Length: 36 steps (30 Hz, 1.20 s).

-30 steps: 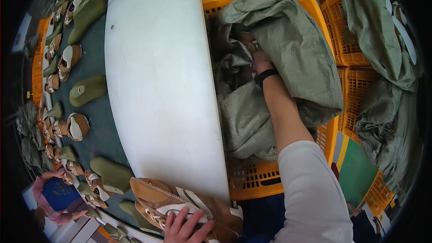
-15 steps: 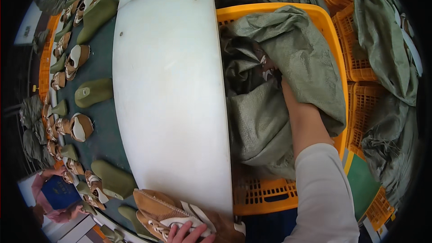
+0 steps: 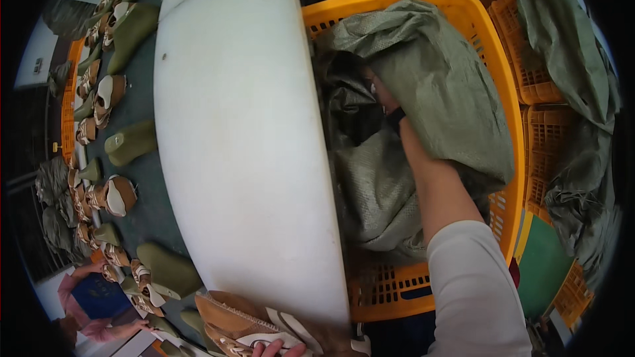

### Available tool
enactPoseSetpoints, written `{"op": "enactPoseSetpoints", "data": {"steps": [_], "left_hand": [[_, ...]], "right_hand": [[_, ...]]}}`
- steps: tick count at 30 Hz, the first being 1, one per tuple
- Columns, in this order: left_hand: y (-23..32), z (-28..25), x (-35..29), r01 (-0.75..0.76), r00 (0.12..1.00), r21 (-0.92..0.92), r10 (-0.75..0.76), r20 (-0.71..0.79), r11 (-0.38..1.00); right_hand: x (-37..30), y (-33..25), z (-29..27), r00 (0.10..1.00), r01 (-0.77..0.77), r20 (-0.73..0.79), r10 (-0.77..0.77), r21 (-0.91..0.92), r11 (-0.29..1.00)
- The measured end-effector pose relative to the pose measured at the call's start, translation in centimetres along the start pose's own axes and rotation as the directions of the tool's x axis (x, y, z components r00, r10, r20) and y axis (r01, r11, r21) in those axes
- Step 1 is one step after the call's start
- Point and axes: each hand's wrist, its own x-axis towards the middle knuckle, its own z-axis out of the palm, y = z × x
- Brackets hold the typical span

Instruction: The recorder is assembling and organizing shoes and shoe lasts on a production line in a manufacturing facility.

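The brown shoe (image 3: 235, 317) is at the near end of the white counter (image 3: 245, 125), touched by the left hand (image 3: 279, 349), grip unclear, with open room beyond, while past the right edge the right hand (image 3: 383, 94), grasp hidden, reaches into a green sack (image 3: 440, 86) in an orange basket (image 3: 514, 178).

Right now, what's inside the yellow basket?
The basket holds a green sack; the right hand is inside its opening. What it touches is unclear; anything deeper is covered.

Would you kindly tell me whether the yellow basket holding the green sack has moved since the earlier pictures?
No: against the white tabletop, the yellow basket shows no clear shift; the view itself moved.
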Motion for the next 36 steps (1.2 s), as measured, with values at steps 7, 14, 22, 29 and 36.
{"op": "enactPoseSetpoints", "data": {"steps": [7, 14, 22, 29, 36], "left_hand": [[0.3, -0.4, 0.0, -0.059, 0.997, 0.019, 0.060, -0.051, 0.998], [5.5, -7.0, 6.6, -0.367, 0.864, 0.224, 0.420, -0.278, 0.903], [2.4, -2.6, 8.5, -0.276, 0.959, 0.414, 0.222, 0.175, 0.867], [-1.2, 2.4, -3.5, -0.069, 0.958, 0.245, 0.132, -0.254, 0.967], [-0.1, 6.5, -3.9, 0.250, 0.782, 0.261, -0.036, -0.622, 0.933]], "right_hand": [[-14.7, -2.3, -10.8, 0.972, -0.225, 0.186, 0.144, 0.557, 0.800], [-33.9, -3.0, -24.1, 0.904, 0.341, -0.406, -0.138, 0.485, 0.806], [-38.8, 0.8, -35.3, 0.644, 0.453, -0.764, 0.029, 0.412, 0.790], [-35.1, -16.7, -53.6, 0.092, 0.847, -0.903, -0.420, -0.151, 0.509], [-25.6, -31.6, -30.7, 0.668, 0.744, 0.304, -0.679, -0.262, 0.615]]}}
